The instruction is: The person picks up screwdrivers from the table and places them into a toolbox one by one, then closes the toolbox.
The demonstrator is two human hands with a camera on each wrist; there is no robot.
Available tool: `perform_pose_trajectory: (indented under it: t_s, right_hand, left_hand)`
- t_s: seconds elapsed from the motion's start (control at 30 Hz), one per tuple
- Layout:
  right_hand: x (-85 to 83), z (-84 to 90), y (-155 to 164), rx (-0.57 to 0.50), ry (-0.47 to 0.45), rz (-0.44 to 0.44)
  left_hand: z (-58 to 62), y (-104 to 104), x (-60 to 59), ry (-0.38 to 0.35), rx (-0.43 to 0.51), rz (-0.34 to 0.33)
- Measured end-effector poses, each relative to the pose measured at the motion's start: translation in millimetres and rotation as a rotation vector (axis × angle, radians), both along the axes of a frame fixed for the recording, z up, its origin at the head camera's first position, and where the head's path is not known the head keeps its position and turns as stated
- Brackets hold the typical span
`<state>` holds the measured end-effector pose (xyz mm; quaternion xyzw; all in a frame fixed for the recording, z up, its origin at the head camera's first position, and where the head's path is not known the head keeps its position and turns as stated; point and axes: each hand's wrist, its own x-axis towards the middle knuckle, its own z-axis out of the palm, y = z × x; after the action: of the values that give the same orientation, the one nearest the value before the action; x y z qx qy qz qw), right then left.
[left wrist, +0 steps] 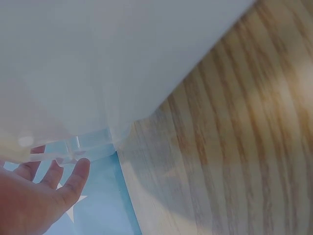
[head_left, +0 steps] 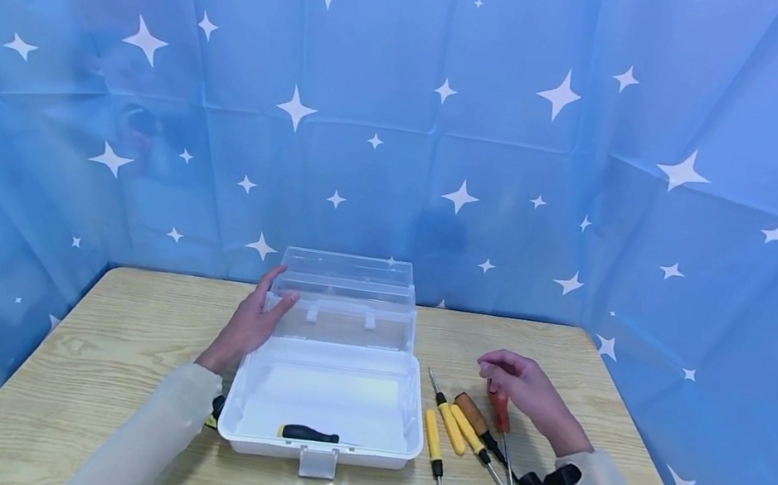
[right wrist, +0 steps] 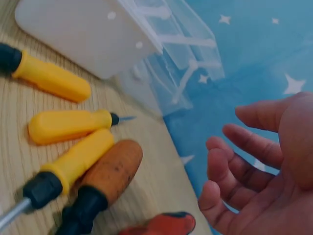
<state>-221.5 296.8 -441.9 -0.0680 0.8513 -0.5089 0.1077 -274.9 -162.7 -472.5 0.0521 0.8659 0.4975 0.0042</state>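
A white toolbox with its clear lid raised stands mid-table in the head view. My left hand holds the lid's left edge, thumb across the front; in the left wrist view its fingers reach the clear edge. One black-handled screwdriver lies inside the box. My right hand hovers over a red-handled screwdriver, fingers loosely curled with nothing between them. Beside that lie a wooden-handled screwdriver and yellow-handled screwdrivers, handles close together.
The wooden table ends at a blue curtain with white stars, behind and on both sides. A black and yellow thing shows partly beside the box's left wall, mostly hidden by my left sleeve. The box's latch hangs at the front.
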Motion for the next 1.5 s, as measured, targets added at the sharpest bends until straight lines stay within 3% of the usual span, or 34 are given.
perform_pose_trajectory:
  t_s: [0.73, 1.03, 1.5]
  right_hand:
    - [-5.6, -26.2, 25.4, 0.022, 0.027, -0.138]
    - [-7.0, -41.2, 28.1, 0.011, -0.045, -0.234]
    - [-7.0, -59.1, 30.8, 0.031, -0.078, -0.246]
  left_hand:
    - [0.5, -0.1, 1.1, 0.014, 0.014, -0.004]
    - [3.1, 1.5, 1.9, 0.024, 0.020, 0.000]
    - [4.6, 1.7, 3.0, 0.027, 0.012, 0.001]
